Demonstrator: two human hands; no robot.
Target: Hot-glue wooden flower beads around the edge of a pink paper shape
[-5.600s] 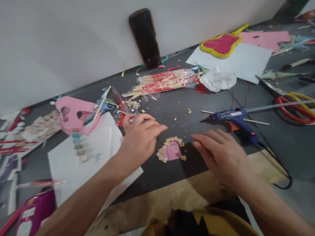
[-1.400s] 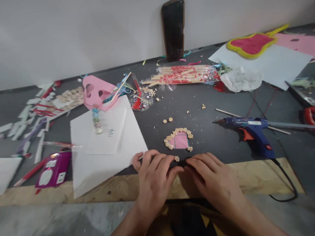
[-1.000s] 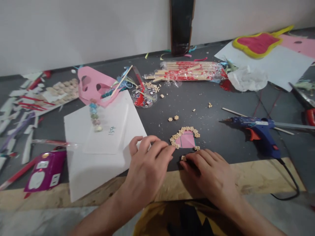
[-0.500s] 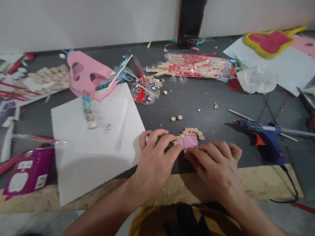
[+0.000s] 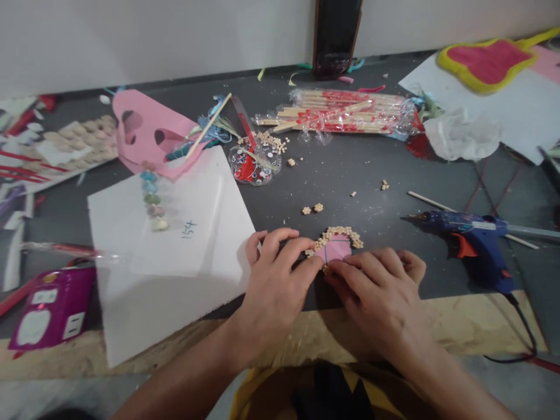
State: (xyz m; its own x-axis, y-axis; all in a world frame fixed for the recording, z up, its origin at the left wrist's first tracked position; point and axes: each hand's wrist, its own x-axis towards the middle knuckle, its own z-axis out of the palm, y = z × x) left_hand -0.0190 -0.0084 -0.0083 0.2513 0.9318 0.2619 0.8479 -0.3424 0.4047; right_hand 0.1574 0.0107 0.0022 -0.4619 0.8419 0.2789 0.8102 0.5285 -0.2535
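A small pink paper piece [image 5: 336, 249] with dark crossing lines lies on the dark tabletop in front of me. Small pale flower-like clusters [image 5: 338, 232] of wooden bits curve along its far edge. My left hand [image 5: 277, 277] grips the paper's left side between thumb and fingers. At the near edge, my right hand [image 5: 380, 283] is closed, thumb and index finger pinching a small wooden cluster [image 5: 325, 269] against the paper; the fingers partly cover it. Two loose clusters [image 5: 318, 207] lie just beyond the paper.
A blue glue gun [image 5: 470, 236] rests at the right, over a thin stick. White board [image 5: 131, 303] with a numbered card lies left. Behind are bagged wooden sticks [image 5: 345, 111], a clear dish of googly eyes [image 5: 254, 164], a pink mask [image 5: 146, 125] and an upright phone [image 5: 336, 38].
Both hands keep almost the same hold on the paper. The right fingertips have shifted slightly left along the near edge; the whole view has moved a little.
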